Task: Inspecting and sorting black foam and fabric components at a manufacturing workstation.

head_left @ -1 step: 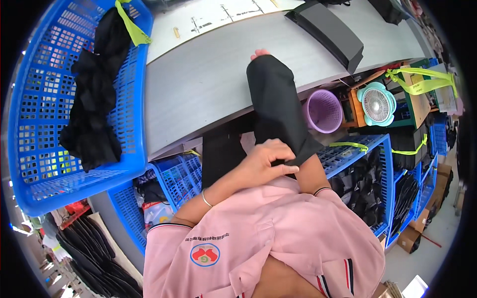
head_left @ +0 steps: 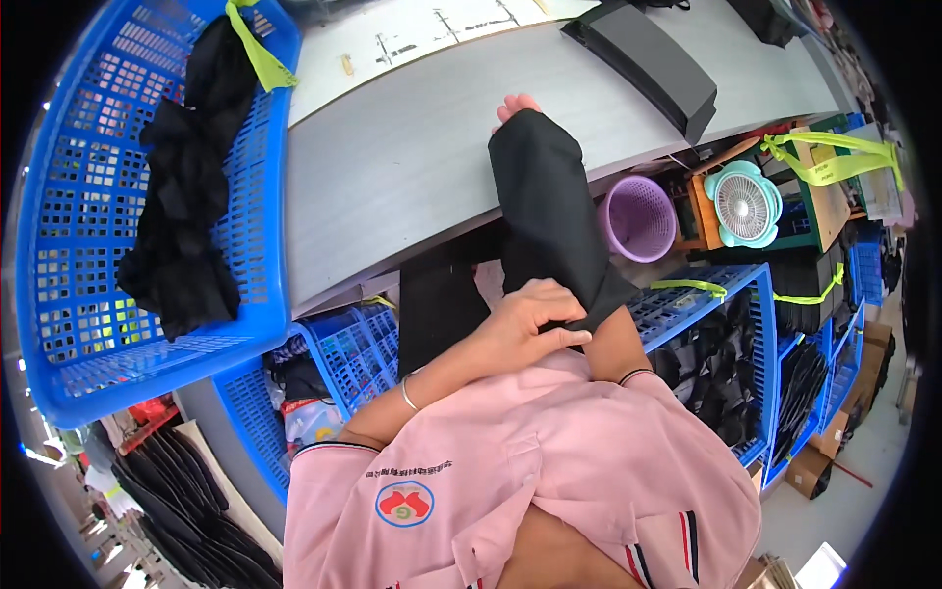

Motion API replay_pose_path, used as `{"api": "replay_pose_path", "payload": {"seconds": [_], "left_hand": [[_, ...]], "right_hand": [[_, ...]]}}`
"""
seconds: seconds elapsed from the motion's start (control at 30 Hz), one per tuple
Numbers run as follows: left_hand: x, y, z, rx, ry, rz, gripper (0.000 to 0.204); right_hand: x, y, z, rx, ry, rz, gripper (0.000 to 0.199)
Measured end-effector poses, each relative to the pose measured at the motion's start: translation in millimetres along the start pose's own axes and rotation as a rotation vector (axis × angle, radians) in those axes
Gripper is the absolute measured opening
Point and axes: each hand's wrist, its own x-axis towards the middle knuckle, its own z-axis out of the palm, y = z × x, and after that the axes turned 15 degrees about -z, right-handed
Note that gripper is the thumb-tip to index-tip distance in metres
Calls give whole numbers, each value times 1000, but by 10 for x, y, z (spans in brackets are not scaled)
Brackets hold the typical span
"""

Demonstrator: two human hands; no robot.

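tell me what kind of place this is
Probably a garment or sock workshop, at a packing or finishing bench. A large blue plastic crate holds a heap of black fabric pieces, more blue crates of dark goods sit under the grey worktable, and a black fabric sleeve covers the right forearm.

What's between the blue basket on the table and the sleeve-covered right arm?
Head view: only bare grey table between the blue basket and the black sleeve.

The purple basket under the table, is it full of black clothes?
No, the purple basket looks empty inside; the black clothes are piled in the big blue crate on the person's left.
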Motion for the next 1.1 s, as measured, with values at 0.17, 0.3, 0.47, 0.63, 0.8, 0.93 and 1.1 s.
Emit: {"api": "replay_pose_path", "payload": {"seconds": [0.17,0.3,0.47,0.63,0.8,0.93,1.1], "left_hand": [[-8,33,-90,-150,-4,-248,14],[365,47,-342,-99,504,-313,13],[880,-377,-842,-297,794,-264,29],[901,-935,-1938,-87,1095,-434,25],[769,-275,-1642,-558,815,-266,22],[599,-85,-1213,-507,554,-366,21],[507,139,-849,-355,376,-336,23]], "right_hand": [[-223,-162,-42,-346,-234,-229,15],[-314,-25,-212,-22,-180,-99,22],[-1035,-61,-43,25,-201,-22,29],[-1600,-633,-307,-486,-797,30,26],[-1381,-494,-1167,-250,-307,166,29],[-1023,-595,-716,-878,-335,-508,36],[-781,-705,-135,-898,-436,-649,15]]}}
